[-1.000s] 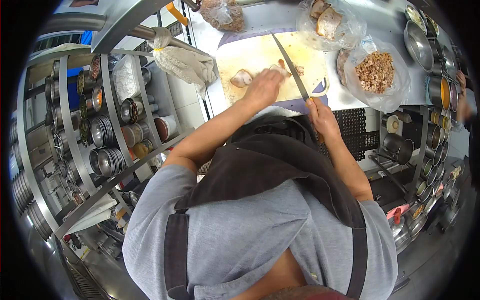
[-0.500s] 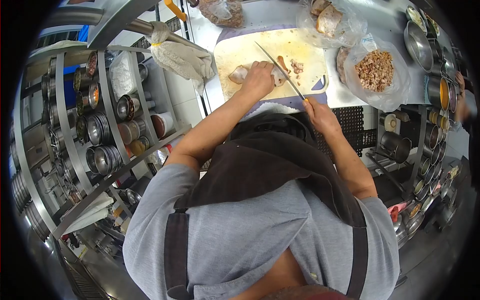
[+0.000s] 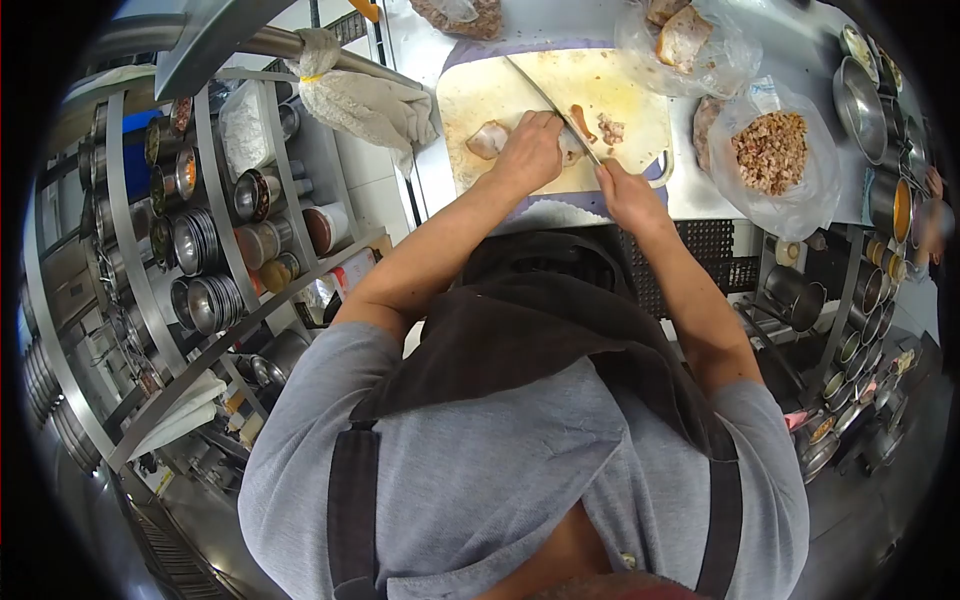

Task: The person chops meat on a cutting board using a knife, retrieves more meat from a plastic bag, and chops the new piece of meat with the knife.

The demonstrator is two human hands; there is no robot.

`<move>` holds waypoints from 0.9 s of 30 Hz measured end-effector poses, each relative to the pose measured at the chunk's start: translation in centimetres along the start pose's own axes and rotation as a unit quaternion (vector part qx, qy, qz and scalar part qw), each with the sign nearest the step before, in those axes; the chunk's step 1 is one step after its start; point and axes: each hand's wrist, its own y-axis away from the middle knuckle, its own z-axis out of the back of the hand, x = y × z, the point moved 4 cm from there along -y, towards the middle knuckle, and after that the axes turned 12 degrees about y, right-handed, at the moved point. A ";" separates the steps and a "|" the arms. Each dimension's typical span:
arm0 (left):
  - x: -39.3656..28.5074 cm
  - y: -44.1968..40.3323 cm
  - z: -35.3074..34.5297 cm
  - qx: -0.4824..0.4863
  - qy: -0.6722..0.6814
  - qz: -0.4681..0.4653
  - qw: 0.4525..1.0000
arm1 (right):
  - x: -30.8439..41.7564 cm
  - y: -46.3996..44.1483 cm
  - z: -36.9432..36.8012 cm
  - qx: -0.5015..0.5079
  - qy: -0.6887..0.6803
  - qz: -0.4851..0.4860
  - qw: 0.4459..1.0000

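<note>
My left hand (image 3: pixel 532 150) presses with curled fingers on a piece of cooked meat (image 3: pixel 487 140), whose pale end sticks out on the left. In my right hand (image 3: pixel 632 195) is the handle of a long kitchen knife (image 3: pixel 548 98). Its blade slants up and left across the cutting board (image 3: pixel 480 90), close beside my left fingertips. Right of the blade lie a reddish strip of meat (image 3: pixel 582 122) and a small heap of diced meat (image 3: pixel 610 130). My left hand hides part of the held piece.
A plastic bag of diced meat (image 3: pixel 770 150) stands right of the board. Behind it, another bag holds larger meat chunks (image 3: pixel 685 40). Metal bowls (image 3: pixel 858 110) line the right side. A cloth (image 3: pixel 365 105) hangs from a rail on the left, near shelves of stacked bowls (image 3: pixel 215 303).
My right hand has moved forward and left over the board's near edge, carrying the knife with it. My left hand stays on the meat. The whole view has shifted slightly.
</note>
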 end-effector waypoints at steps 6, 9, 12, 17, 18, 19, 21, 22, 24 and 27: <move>0.4 -1.2 1.5 -0.015 -0.015 0.003 1.000 | 2.1 -1.8 0.5 -0.002 -0.026 -0.032 0.999; 0.6 -1.6 1.5 0.029 -0.035 0.021 0.999 | 2.4 -1.4 0.1 -0.001 -0.019 -0.033 0.999; 0.6 -1.6 1.7 0.027 -0.034 0.022 0.999 | 2.2 -1.2 -0.3 -0.018 -0.011 -0.015 1.000; -0.4 -0.3 0.6 0.003 -0.026 -0.006 1.000 | 1.0 1.8 -0.8 -0.029 -0.028 -0.019 0.999; -0.5 -0.1 0.3 0.006 -0.025 -0.005 1.000 | 0.7 2.6 -1.2 -0.023 -0.029 -0.021 0.999; -0.5 0.2 0.1 0.008 -0.024 0.001 1.000 | 0.4 3.2 -1.5 -0.024 -0.023 -0.022 0.999; -0.4 0.1 0.1 -0.006 -0.007 -0.013 1.000 | 0.3 2.7 -1.9 -0.023 -0.018 -0.019 0.999; -0.1 0.0 -0.2 0.002 -0.013 -0.018 1.000 | 0.4 1.7 -2.3 -0.031 -0.010 -0.024 0.999; 0.1 0.2 -0.3 0.022 -0.003 -0.012 1.000 | 1.5 0.1 -2.8 -0.034 -0.011 -0.036 0.999; -0.9 0.3 -0.2 0.011 0.009 -0.014 1.000 | 3.1 -3.0 -1.8 -0.047 -0.044 -0.057 0.996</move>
